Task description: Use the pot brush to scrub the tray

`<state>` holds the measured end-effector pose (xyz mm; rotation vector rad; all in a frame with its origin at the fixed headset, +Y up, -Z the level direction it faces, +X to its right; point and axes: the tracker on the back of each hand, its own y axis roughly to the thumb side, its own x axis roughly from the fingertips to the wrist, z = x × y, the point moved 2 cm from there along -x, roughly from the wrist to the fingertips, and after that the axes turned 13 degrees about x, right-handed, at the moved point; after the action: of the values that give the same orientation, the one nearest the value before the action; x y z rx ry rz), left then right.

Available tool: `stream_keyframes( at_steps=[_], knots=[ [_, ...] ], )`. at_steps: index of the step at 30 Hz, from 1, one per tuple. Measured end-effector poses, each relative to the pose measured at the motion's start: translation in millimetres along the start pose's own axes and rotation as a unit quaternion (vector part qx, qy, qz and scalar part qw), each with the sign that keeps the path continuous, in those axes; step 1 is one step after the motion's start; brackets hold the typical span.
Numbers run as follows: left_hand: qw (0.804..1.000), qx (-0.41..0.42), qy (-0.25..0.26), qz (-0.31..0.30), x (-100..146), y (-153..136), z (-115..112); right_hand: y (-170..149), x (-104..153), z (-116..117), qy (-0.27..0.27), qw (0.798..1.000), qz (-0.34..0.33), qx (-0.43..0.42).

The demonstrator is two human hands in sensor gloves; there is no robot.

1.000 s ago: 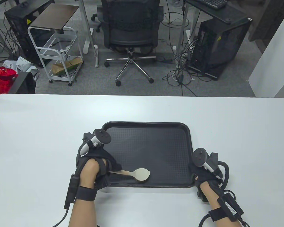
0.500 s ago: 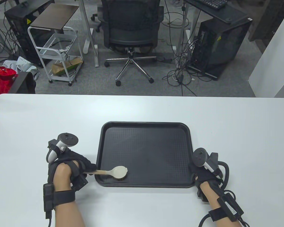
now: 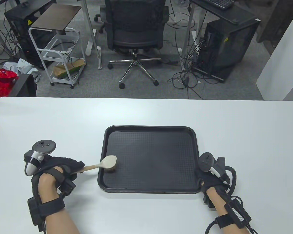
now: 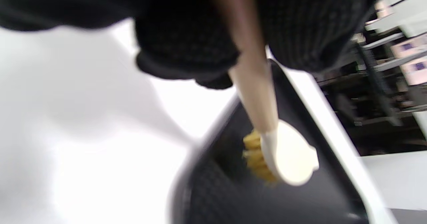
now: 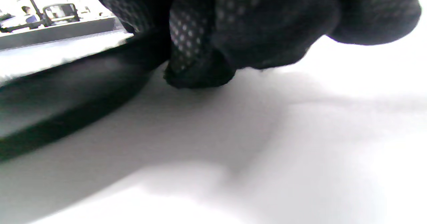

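Note:
A black textured tray lies on the white table. My left hand grips the wooden handle of the pot brush left of the tray; its round head sits bristles down just inside the tray's left rim. In the left wrist view the brush shows yellow bristles over the tray floor. My right hand rests at the tray's near right corner, its fingers touching the tray rim; whether they grip it is hidden.
The white table stretches around the tray. Beyond its far edge stand an office chair, a white trolley and computer towers on the floor.
My left hand has moved left off the tray, dragging the brush from the tray's near middle to its left edge and slightly away from me. The right hand and tray have stayed put.

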<state>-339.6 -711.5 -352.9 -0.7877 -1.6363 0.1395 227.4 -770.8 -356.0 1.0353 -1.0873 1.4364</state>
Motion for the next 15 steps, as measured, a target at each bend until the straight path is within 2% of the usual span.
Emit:
stream_keyframes(
  at_steps=[4,6,10,13,15],
  knots=[
    [0.998,-0.009,-0.045,-0.045,-14,31,-33,0,0,0,0.0,1.0,0.0,0.001],
    [0.995,-0.031,-0.066,-0.065,-23,49,-59,0,0,0,0.0,1.0,0.0,0.001],
    [0.988,-0.062,-0.112,-0.084,-40,86,-125,0,0,0,0.0,1.0,0.0,0.001],
    [0.987,-0.064,-0.118,-0.09,-48,105,-157,0,0,0,0.0,1.0,0.0,0.001],
    [0.99,-0.06,-0.099,-0.084,-53,115,-174,0,0,0,0.0,1.0,0.0,0.001]
  ],
)
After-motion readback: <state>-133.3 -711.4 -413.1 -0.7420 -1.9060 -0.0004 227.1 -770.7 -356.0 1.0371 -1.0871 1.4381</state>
